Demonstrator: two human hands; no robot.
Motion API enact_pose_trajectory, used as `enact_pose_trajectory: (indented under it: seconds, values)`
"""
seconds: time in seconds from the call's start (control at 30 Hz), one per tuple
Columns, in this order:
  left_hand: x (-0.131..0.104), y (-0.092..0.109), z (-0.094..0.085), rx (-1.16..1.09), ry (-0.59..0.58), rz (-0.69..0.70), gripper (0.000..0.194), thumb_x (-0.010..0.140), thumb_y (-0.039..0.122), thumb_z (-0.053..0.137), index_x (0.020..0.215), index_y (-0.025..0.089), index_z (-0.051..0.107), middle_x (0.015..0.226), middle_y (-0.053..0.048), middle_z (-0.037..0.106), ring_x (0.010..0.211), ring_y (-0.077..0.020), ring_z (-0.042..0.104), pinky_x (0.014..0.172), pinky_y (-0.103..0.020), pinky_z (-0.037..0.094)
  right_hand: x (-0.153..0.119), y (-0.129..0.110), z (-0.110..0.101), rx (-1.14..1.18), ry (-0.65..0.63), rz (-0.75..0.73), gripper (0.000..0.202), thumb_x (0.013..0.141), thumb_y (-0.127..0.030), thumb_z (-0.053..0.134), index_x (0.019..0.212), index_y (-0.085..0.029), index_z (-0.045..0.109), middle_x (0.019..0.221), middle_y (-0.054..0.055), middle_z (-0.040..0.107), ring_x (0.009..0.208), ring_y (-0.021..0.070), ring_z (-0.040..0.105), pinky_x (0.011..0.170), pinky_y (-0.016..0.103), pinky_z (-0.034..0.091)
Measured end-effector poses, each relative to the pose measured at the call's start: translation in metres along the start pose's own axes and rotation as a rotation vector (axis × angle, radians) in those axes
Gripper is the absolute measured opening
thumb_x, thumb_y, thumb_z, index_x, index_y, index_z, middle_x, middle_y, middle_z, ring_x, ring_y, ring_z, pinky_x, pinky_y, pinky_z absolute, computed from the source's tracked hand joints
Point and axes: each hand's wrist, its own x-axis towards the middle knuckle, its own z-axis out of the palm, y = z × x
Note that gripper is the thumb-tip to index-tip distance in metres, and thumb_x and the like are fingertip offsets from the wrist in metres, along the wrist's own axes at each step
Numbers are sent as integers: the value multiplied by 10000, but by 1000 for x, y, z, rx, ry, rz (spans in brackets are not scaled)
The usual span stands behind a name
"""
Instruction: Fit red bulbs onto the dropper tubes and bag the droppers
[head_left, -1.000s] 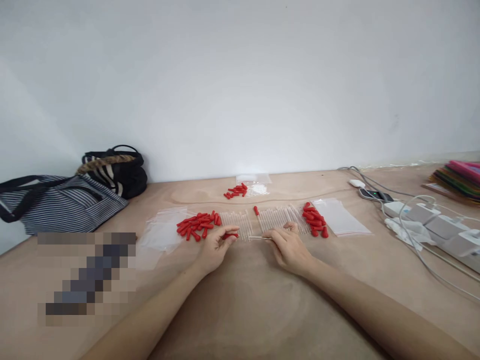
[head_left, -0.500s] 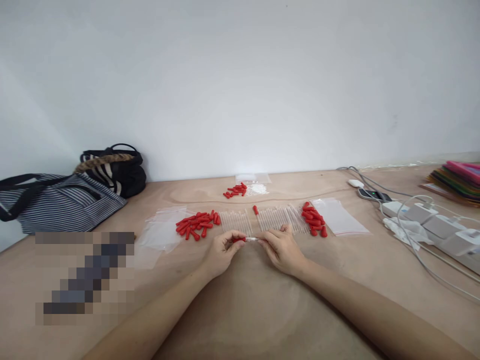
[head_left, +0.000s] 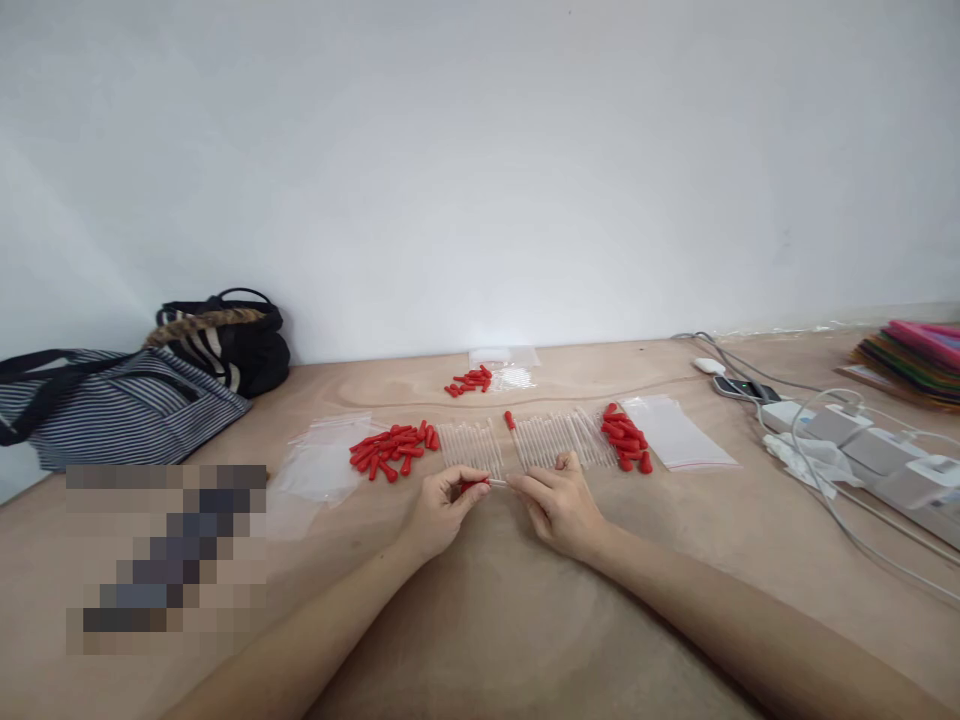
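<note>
Left hand [head_left: 444, 508] pinching red rubber cap [head_left: 474, 485]; right hand [head_left: 559, 502] gripping thin clear tube [head_left: 498, 483], its end at cap. Just beyond hands, rows of clear tubes [head_left: 551, 440] on desk [head_left: 480, 620], red caps heaped either side. Farther left, striped bag [head_left: 142, 400]; farther right, white chargers [head_left: 877, 450].

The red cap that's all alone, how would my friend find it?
On the wooden table, find the clear tubes lined up just beyond the right hand. The red cap is at that group's far left corner. It sits alone, while the table's other red caps lie in piles.
</note>
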Motion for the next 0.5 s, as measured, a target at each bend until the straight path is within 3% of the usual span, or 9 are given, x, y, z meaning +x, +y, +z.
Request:
enact_pose_trajectory:
  seconds: [0.3, 0.5]
  values:
    - [-1, 0, 0, 41, -28, 77, 167, 729, 295, 607, 784, 156, 680, 813, -51, 708, 759, -186, 650, 720, -305, 534, 8, 12, -10, -61, -7, -205, 298, 705, -24, 374, 835, -157, 606, 574, -8, 536, 499, 101, 386, 615, 303, 182]
    - [-2, 2, -2, 130, -75, 125, 141, 753, 228, 574, 819, 167, 682, 828, -45, 705, 748, -172, 646, 707, -284, 524, 9, 11, -11, 4, -51, -157, 241, 753, -75, 395, 835, -160, 605, 600, -3, 569, 508, 103, 396, 605, 298, 172]
